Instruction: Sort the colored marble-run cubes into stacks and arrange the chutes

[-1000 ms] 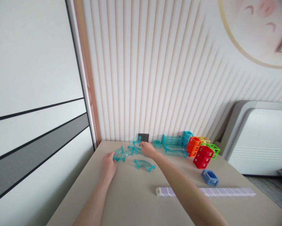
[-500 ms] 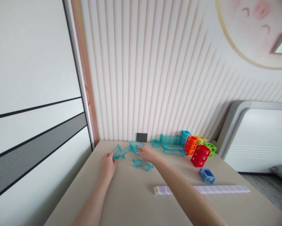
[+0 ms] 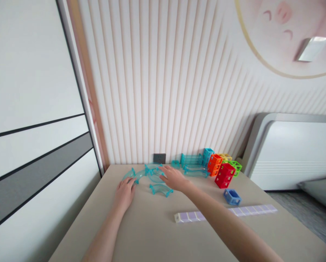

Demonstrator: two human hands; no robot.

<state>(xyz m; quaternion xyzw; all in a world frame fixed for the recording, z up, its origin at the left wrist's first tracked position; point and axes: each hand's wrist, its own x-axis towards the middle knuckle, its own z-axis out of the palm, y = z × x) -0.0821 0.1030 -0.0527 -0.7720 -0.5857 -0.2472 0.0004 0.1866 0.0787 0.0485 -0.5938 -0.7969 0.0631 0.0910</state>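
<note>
Clear teal curved track pieces (image 3: 141, 175) lie in a winding row at the back left of the table. My left hand (image 3: 125, 191) rests at the near-left end of the row, its fingers closed over a curved track piece (image 3: 128, 174) and partly covering it. Over the row's right end, my right hand (image 3: 175, 178) has its fingers stretched out and apart, with nothing in them. Its fingertips are beside another curved piece (image 3: 155, 176); whether they touch it I cannot tell. A separate curved track piece (image 3: 161, 189) lies nearer to me, between the hands.
To the right stand teal straight tracks (image 3: 192, 160), a wavy track (image 3: 197, 171) and stacked red (image 3: 225, 175), orange (image 3: 214, 165), green and yellow cube frames. A blue frame (image 3: 232, 197) and a lilac segmented strip (image 3: 188, 217) lie nearer. A wall socket (image 3: 159, 158) is behind.
My right hand has opened from a pinch on the curved track piece and drawn slightly right. My left hand stays at the row's left end. The whole view has shifted a little.
</note>
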